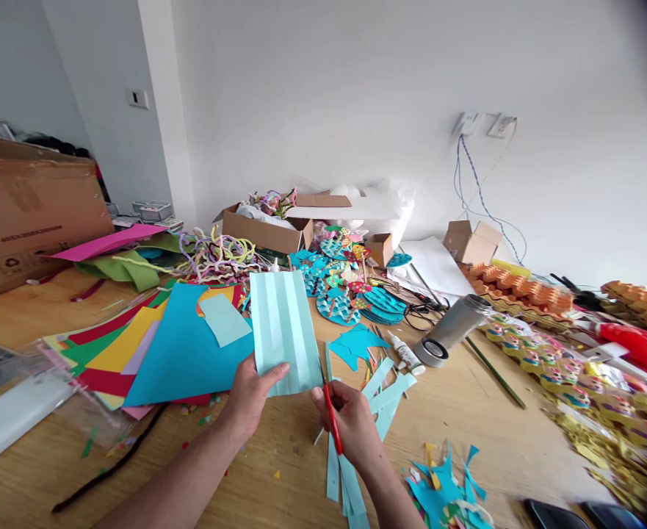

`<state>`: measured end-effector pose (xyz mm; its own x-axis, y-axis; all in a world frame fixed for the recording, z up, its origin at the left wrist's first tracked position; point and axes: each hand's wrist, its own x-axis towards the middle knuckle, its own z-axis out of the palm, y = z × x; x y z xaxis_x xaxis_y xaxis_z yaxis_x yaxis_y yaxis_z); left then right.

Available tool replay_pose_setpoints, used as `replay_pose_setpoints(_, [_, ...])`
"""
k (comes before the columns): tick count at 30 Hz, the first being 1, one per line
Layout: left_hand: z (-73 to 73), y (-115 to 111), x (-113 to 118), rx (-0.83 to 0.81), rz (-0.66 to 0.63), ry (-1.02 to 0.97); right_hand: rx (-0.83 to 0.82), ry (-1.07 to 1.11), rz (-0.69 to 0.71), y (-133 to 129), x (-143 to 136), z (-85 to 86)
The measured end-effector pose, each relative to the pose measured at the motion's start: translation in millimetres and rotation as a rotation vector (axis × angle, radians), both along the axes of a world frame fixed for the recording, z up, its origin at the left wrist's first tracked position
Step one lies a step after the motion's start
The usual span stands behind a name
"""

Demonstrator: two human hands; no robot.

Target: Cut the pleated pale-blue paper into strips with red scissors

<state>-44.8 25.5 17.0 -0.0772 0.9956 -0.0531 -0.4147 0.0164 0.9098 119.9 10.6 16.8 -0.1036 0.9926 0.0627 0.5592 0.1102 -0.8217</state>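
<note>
A pale blue sheet of paper [283, 323] with lengthwise fold lines stands upright in front of me. My left hand [257, 386] pinches its lower left corner, the thumb lying across the front. Red-handled scissors [331, 411] are in my right hand [350, 419], fingers wrapped round the handles. Their blades point up along the sheet's right edge, and a narrow strip [327, 360] of the paper shows beside them. Below and to the right of my right hand lie several cut pale blue paper strips [392, 400].
Coloured paper sheets [180, 345] are stacked on the left. A glue bottle [405, 353] and a metal flask [460, 323] lie on the right, near egg trays [521, 294]. Blue scraps [444, 488] are at the front right. Fuzzy craft stems [218, 253] and paper fish [345, 275] sit behind.
</note>
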Motion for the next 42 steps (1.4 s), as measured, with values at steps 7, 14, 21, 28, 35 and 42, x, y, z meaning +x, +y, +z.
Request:
replay_pose_setpoints(7, [0.3, 0, 0, -0.002, -0.002, -0.023, -0.011, 0.009, -0.021, 1, 0, -0.6])
replay_pose_setpoints(14, [-0.6, 0, 1, -0.015, -0.003, -0.056, -0.027, 0.041, -0.033, 3, 0, -1.9])
replay_pose_setpoints(21, [0.2, 0, 1, -0.024, -0.009, -0.076, -0.035, 0.071, -0.043, 0, -2, 0.9])
replay_pose_setpoints(28, [3.7, -2, 2, -0.02, -0.002, -0.075, -0.071, 0.082, -0.049, -2, -4, 6.8])
replay_pose_setpoints(35, [5.5, -2, 2, -0.015, 0.001, -0.041, -0.081, 0.081, -0.041, -2, -3, 8.6])
replay_pose_setpoints(42, [8.1, -4, 3, 0.011, -0.03, -0.013, -0.067, 0.066, -0.049, -2, -2, 9.2])
